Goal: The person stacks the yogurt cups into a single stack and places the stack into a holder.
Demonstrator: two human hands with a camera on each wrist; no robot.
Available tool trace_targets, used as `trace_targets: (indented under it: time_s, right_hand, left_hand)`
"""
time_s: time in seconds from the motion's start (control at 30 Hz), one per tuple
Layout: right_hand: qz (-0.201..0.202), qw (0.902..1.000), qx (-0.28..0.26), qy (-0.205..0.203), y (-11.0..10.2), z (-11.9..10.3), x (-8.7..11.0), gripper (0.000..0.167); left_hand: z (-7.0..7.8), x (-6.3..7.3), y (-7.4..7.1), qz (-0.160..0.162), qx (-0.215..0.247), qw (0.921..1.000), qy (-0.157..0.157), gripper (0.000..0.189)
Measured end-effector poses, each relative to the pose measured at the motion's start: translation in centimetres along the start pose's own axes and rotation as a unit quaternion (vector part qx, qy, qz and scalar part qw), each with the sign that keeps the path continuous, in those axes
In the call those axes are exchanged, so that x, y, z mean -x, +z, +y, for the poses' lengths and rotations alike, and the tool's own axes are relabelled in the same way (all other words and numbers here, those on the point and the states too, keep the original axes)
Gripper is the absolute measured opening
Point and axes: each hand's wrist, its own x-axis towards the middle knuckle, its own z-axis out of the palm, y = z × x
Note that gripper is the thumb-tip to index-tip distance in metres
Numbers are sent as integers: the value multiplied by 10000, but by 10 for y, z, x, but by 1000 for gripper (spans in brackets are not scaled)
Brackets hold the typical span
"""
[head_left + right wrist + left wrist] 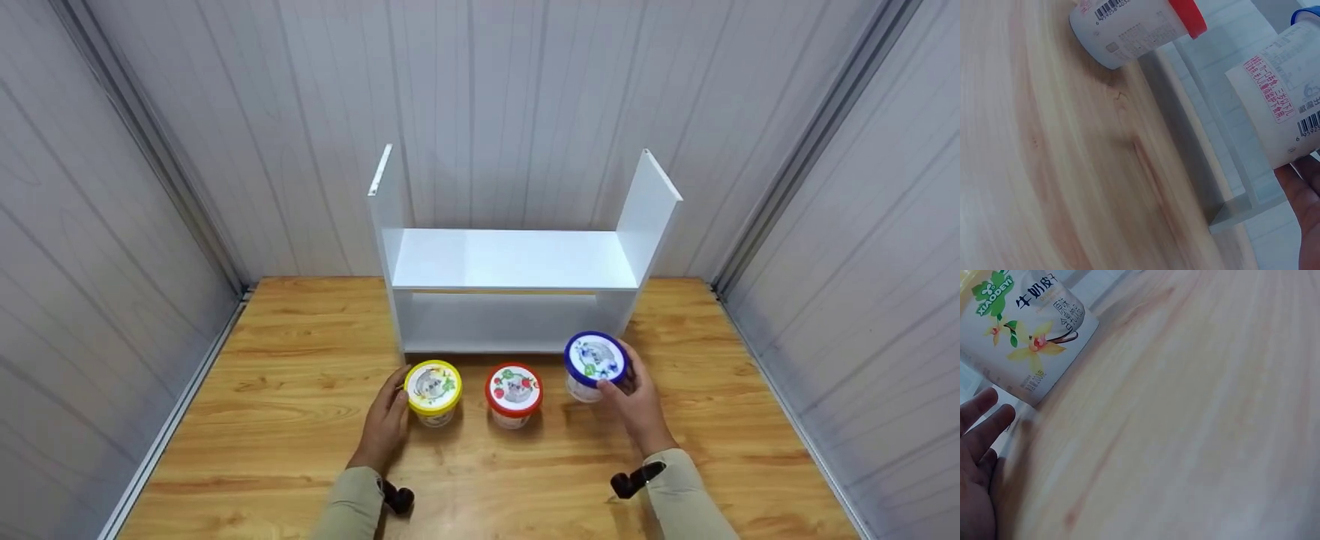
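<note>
In the head view my right hand (637,401) grips a white tub with a blue lid (596,358) from its right side, thumb at the near edge of the lid. The right wrist view shows this blue-lidded tub (1280,90) raised above the table, fingers on its lower side. My left hand (386,416) is at the left side of a yellow-lidded tub (433,386), fingertips right at its lid. In the left wrist view the lower fingers (988,424) are extended beside that standing tub (1033,337). Between them stands a red-lidded tub (514,390).
Behind the tubs stands a white two-tier shelf (514,259) with upright side panels. It rests on a wood-grain table (300,397). Pale panelled walls (510,112) enclose the table at the back and both sides.
</note>
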Motion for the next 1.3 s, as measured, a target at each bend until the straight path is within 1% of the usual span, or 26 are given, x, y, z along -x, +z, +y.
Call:
trace_targets:
  time_s: [0.13, 0.23, 0.4, 0.57, 0.77, 0.9, 1.13, 1.2, 1.3]
  right_hand:
    - [-10, 9999, -92, -60, 4, -5, -4, 80]
    - [-14, 9999, -57, -162, 7, -9, -7, 80]
    - [-27, 9995, 60, -323, 13, -16, -11, 81]
    - [-124, 9997, 88, -186, 18, -19, -12, 81]
    - [-211, 9994, 99, -249, 26, -19, -13, 81]
    - [-259, 9994, 35, -208, 33, -19, -13, 81]
    - [-358, 9993, -17, -134, 43, -20, -13, 83]
    - [-360, 9993, 22, -110, 47, -20, -12, 82]
    - [-397, 9990, 8, -199, 51, -22, -12, 80]
  left_hand:
    - [0, 0, 0, 20, -43, 10000, 80, 43]
    - [1, 0, -1, 38, -65, 9999, 90, 43]
    - [4, 0, 0, 42, -250, 9997, 72, 43]
    - [4, 1, 1, 79, -275, 9996, 89, 43]
    - [2, 4, 1, 96, -241, 9997, 38, 43]
    - [1, 4, 0, 88, -237, 9997, 31, 43]
    - [2, 3, 2, 195, -504, 9985, 101, 42]
    - [3, 3, 3, 221, -501, 9984, 102, 42]
    - [4, 3, 3, 196, -486, 9985, 125, 42]
